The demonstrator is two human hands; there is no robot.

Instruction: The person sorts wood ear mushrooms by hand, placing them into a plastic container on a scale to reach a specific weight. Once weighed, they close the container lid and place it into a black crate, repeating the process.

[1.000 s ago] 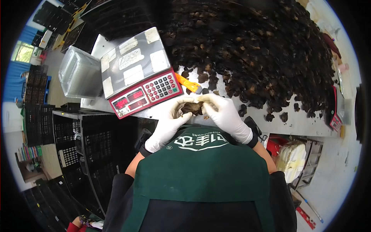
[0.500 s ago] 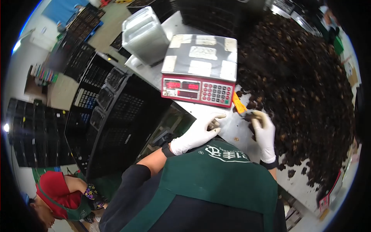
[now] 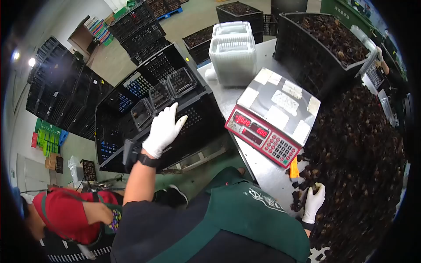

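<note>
My left hand [image 3: 164, 130], in a white glove, reaches over the near edge of a black crate [image 3: 109, 140] with its fingers apart and nothing in them. Clear plastic boxes [image 3: 158, 95] sit in that crate, just beyond the fingertips. My right hand [image 3: 314, 202], gloved too, is at the left edge of a large heap of dark pieces [image 3: 359, 175]; its fingers are curled, and what they hold, if anything, is too small to name. An orange-handled tool [image 3: 294, 169] lies above it, beside the red scale [image 3: 267, 127], whose display is lit.
Stacked clear containers [image 3: 233, 55] stand on the metal table [image 3: 256, 164] behind the scale. A black crate of dark pieces [image 3: 333, 37] is at the back right. A person in red [image 3: 70, 215] is at lower left. Black crate stacks [image 3: 66, 94] stand at left.
My view has turned toward the left. My left hand has moved from the table before the scale to over the black crate. My right hand is away from the orange tool, at the heap.
</note>
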